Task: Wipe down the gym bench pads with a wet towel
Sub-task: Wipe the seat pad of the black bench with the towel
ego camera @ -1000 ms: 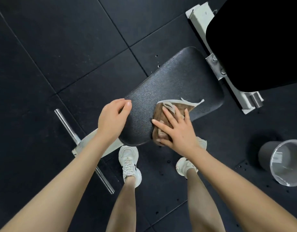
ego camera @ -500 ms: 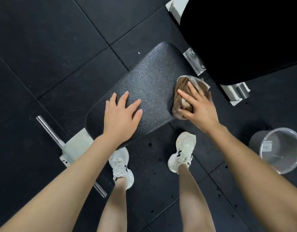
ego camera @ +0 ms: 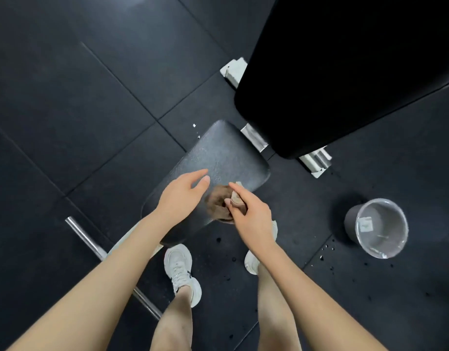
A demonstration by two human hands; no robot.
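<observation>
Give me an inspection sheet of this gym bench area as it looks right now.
Surface: seat pad, black, textured, faint sheen.
Job's things: brown towel bunched at the seat pad's near edge; back pad raised beyond.
Clutter: grey bucket on the floor tiles at right; dark drops nearby.
Hands: right hand grips the towel; left hand open over the seat pad, contact unclear.
Cables: nothing seen.
Surroundings: white bench frame, steel bar.

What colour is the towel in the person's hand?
The towel is brown with a paler beige edge, best seen in the head view.
</observation>
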